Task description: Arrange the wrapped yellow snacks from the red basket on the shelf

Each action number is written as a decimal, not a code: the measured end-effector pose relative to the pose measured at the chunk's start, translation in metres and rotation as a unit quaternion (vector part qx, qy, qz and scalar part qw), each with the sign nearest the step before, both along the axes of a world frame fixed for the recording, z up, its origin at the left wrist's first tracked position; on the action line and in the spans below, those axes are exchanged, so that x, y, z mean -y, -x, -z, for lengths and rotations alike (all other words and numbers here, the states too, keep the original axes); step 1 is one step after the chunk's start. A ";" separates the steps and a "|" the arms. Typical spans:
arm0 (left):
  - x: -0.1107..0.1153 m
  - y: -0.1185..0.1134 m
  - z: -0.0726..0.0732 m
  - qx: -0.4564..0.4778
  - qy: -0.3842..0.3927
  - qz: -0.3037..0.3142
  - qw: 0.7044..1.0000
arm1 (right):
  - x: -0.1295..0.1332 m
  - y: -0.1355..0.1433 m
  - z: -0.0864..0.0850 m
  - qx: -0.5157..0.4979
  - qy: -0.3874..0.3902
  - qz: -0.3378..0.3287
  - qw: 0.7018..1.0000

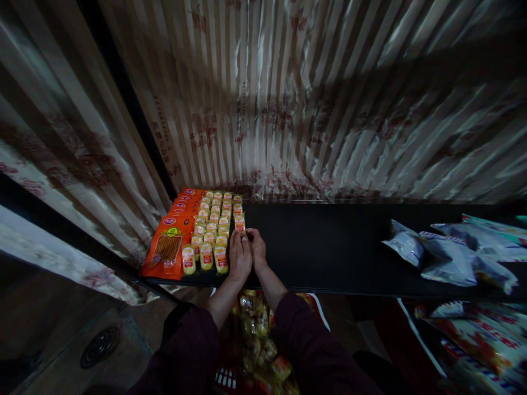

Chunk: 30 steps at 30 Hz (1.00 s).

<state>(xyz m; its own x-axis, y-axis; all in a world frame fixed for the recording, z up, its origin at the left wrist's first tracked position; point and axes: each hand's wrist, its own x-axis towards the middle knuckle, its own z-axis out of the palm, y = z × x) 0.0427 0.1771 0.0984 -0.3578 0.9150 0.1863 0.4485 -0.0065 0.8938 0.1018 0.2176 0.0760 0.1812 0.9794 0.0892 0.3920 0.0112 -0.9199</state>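
Both my hands meet at the front of the rightmost row of small yellow wrapped cakes on the black shelf. My left hand point(240, 255) is closed, back of the hand up, its fingertips at the near end of a wrapped cake point(239, 223). Pressed close beside it, my right hand point(257, 248) has its fingers curled in toward the same spot. The hands hide most of what lies between them. To their left, more wrapped cakes point(206, 257) stand in neat rows. Orange snack bags point(168, 247) overlap in a row at the shelf's left end.
The black shelf point(317, 247) runs rightward to several silvery bags point(448, 258). Below me, a red-and-white crate point(321, 311) holds more wrapped snacks point(257, 323). Further packages point(481, 340) lie at lower right. A pleated, printed curtain point(272, 109) hangs behind; a dark post point(132, 104) stands left.
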 end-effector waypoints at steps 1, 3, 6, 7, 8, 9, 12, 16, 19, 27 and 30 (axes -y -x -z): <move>-0.002 0.000 0.001 0.000 0.000 0.000 1.000 | -0.002 -0.001 0.000 0.010 0.004 -0.003 1.000; -0.007 -0.001 0.003 -0.002 0.004 0.001 1.000 | -0.006 -0.001 0.001 0.022 0.008 -0.008 1.000; -0.015 -0.003 0.007 0.001 0.015 -0.001 1.000 | -0.013 -0.001 0.003 0.020 -0.007 -0.011 1.000; -0.017 -0.004 0.008 0.003 0.017 0.000 1.000 | -0.015 -0.001 0.004 0.020 -0.014 -0.011 1.000; -0.020 -0.004 0.009 0.005 0.018 0.000 1.000 | -0.017 -0.001 0.005 0.020 -0.018 -0.011 1.000; -0.022 -0.004 0.009 0.006 0.020 -0.001 1.000 | -0.019 -0.001 0.006 0.022 -0.020 -0.012 0.999; -0.028 -0.003 0.010 0.002 0.023 -0.006 1.000 | -0.024 0.000 0.007 0.036 -0.017 -0.023 0.999; -0.035 -0.002 0.012 -0.006 0.016 -0.010 1.000 | -0.029 0.002 0.006 0.062 -0.007 -0.035 0.997; -0.038 -0.002 0.014 -0.003 0.013 -0.014 1.000 | -0.030 0.003 0.005 0.080 0.009 -0.039 0.996; -0.041 -0.003 0.010 0.005 0.019 -0.013 1.000 | -0.034 0.001 0.006 0.090 -0.012 -0.027 0.996; -0.040 -0.002 0.010 0.004 0.014 -0.008 1.000 | -0.040 -0.001 0.011 0.076 -0.020 -0.020 0.997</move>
<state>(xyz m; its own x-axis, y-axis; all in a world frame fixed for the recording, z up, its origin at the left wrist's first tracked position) 0.0445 0.2176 0.0880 -0.3747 0.9137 0.1573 0.4418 0.0267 0.8967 0.1024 0.2574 0.0653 0.1229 0.9809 0.1511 0.5245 0.0651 -0.8489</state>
